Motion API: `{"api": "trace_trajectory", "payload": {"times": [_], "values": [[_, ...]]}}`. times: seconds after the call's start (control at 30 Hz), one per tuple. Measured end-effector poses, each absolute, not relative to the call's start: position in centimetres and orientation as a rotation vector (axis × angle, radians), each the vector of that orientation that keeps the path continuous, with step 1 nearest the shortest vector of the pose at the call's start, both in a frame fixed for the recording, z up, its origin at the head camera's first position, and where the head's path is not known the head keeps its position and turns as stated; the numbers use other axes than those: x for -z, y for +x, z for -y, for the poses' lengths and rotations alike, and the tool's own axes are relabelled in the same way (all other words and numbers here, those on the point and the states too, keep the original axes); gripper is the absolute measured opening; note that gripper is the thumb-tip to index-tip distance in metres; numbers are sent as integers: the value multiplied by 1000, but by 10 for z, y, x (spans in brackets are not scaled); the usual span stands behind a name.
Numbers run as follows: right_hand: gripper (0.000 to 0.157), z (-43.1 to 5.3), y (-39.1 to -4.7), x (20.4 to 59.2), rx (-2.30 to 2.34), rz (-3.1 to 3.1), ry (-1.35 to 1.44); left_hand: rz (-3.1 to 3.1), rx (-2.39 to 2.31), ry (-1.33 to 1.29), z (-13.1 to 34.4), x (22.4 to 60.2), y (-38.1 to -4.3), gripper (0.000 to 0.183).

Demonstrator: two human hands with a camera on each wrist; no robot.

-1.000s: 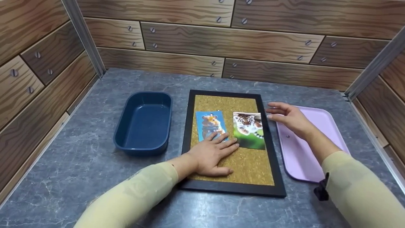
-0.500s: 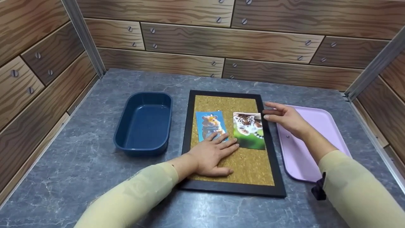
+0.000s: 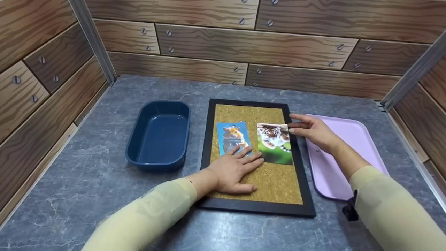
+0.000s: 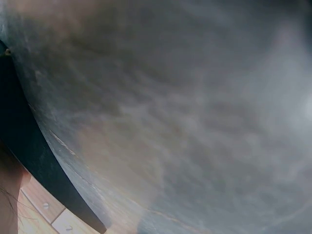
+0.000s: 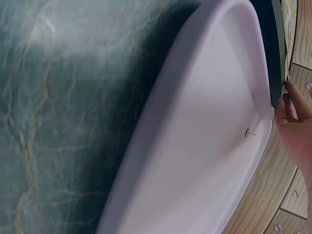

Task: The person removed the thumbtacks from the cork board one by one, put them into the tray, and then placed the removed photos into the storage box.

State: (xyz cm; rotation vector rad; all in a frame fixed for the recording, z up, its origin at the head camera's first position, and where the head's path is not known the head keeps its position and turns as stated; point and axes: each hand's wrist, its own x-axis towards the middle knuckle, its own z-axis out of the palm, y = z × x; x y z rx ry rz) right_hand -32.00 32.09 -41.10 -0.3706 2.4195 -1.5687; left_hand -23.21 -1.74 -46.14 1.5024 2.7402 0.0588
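A black-framed cork board (image 3: 268, 181) lies flat on the table. My left hand (image 3: 231, 170) rests on it with spread, straight fingers, its fingertips over the lower edge of a blue hamster picture (image 3: 226, 137). To the right lies a tiger picture (image 3: 275, 153). My right hand (image 3: 315, 134) is at the board's right side, with thumb and fingertips close together by the tiger picture's upper right corner. Whether something small is between them cannot be seen. The right wrist view shows those fingertips (image 5: 282, 112) by the black frame edge. A thumbtack (image 5: 247, 132) sits in the lilac tray (image 5: 175, 156).
A deep blue bin (image 3: 160, 139) stands left of the board. The lilac tray lies under my right forearm. Wood-patterned walls (image 3: 209, 42) close off the back and sides of the grey marbled table (image 3: 87, 157). The left wrist view is mostly blurred tabletop (image 4: 195, 122).
My right hand has shifted slightly left, from just beside the frame onto its right edge at the tiger picture's upper corner. My left hand and both pictures have stayed put.
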Motion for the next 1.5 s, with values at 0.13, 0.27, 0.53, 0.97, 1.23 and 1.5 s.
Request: {"api": "trace_trajectory", "payload": {"times": [0.13,0.27,0.53,0.97,1.23,1.5], "values": [[67,-321,-319,411,1546,-2430,-369,-2740,-59,1501,17,461,-232,89],[67,-321,-319,411,1514,-2453,-374,-2738,-62,1497,17,461,-232,89],[64,-320,-317,411,1521,-2467,-398,-2744,-70,1494,17,461,-231,89],[57,-318,-308,412,1568,-2435,-411,-2740,-70,1497,17,461,-232,90],[55,-319,-300,412,1524,-2486,-420,-2743,-56,1490,17,461,-231,89],[53,-316,-291,412,1548,-2444,-451,-2732,-83,1491,18,460,-231,88]]}}
